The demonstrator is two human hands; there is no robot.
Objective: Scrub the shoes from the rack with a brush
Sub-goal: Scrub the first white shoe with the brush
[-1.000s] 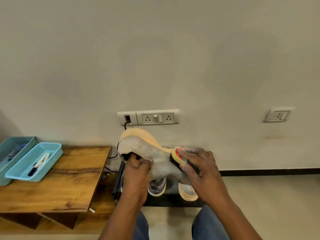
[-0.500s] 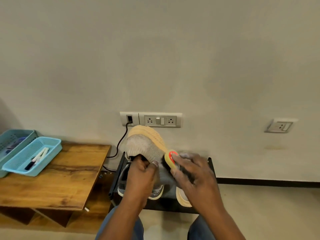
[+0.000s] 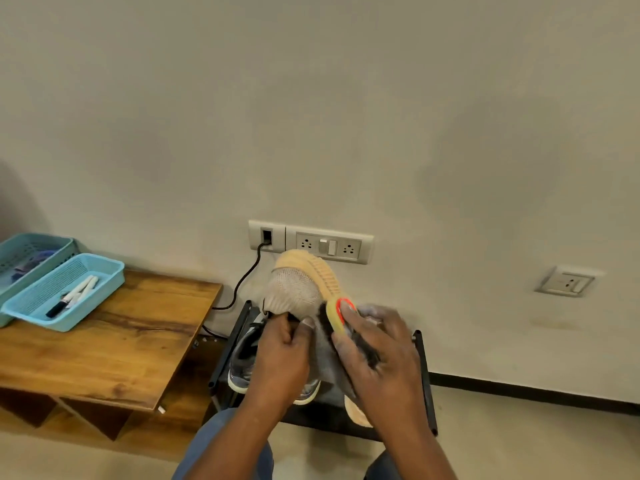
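Shoe [image 3: 294, 289] held up in front of the wall, knit grey upper toward the person and ribbed orange sole turned up and to the right; the left hand [image 3: 282, 358] grips it at the collar, thumb and fingers curled and clamped on the fabric edge; the right hand [image 3: 377, 355] holds the brush [image 3: 341, 315], fingers wrapped over its back and pinching its yellow body with the red-ringed end showing at the fingertips; dark bristles lie against the side of the shoe just below the sole, touching the grey knit. Below the hands stands the low black rack [image 3: 424, 375] against the wall; a grey sneaker [image 3: 242, 362] with a pale sole sits on it to the left, and an orange sole edge [image 3: 356, 415] of another shoe shows beneath the right wrist; how that one lies I cannot tell. To the left a wooden bench [image 3: 114, 344] carries two light-blue baskets; the nearer basket [image 3: 104, 289] holds markers [image 3: 74, 296]; the farther basket [image 3: 52, 242] holds something bluish, too blurred to make out. On the wall a socket plate [image 3: 329, 245] with a black cable [image 3: 242, 282] plugged in at its left end; a second socket [image 3: 566, 282] well apart to the right; blue-trousered knees [image 3: 221, 448] at the bottom edge.
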